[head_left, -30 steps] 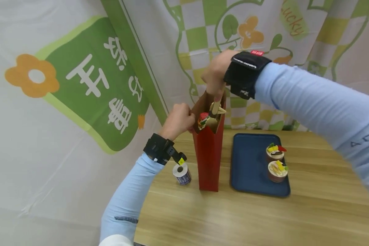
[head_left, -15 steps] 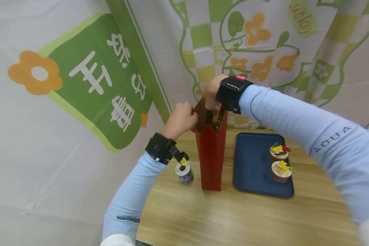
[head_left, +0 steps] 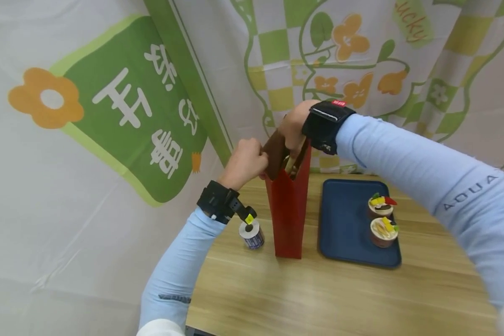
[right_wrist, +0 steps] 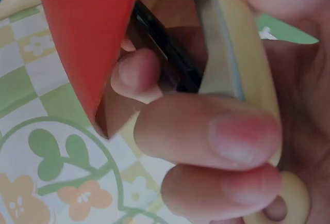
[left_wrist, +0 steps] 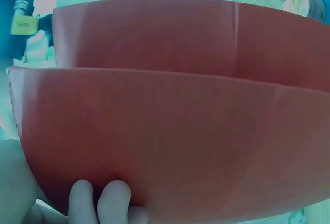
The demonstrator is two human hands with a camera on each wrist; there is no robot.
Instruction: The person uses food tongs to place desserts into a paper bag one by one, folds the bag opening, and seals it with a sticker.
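Observation:
A tall red paper bag stands upright on the wooden table. My left hand grips its left rim; in the left wrist view, fingertips press on the bag's brown inner wall. At the bag's mouth, my right hand reaches in from above. Its fingers curl round beige-handled metal tongs, which have a ring at the handle end. A dark part shows beyond them in the right wrist view. The tongs' tips and the bag's contents are mostly hidden.
Right of the bag lies a blue tray bearing a topped dessert cup and another dessert cup. A label roll stands to the left. A patterned curtain hangs behind.
My right hand has lowered with the tongs into the bag's mouth, then risen slightly. The colourful food item seen in the opening earlier is now out of sight. My left hand keeps its grip.

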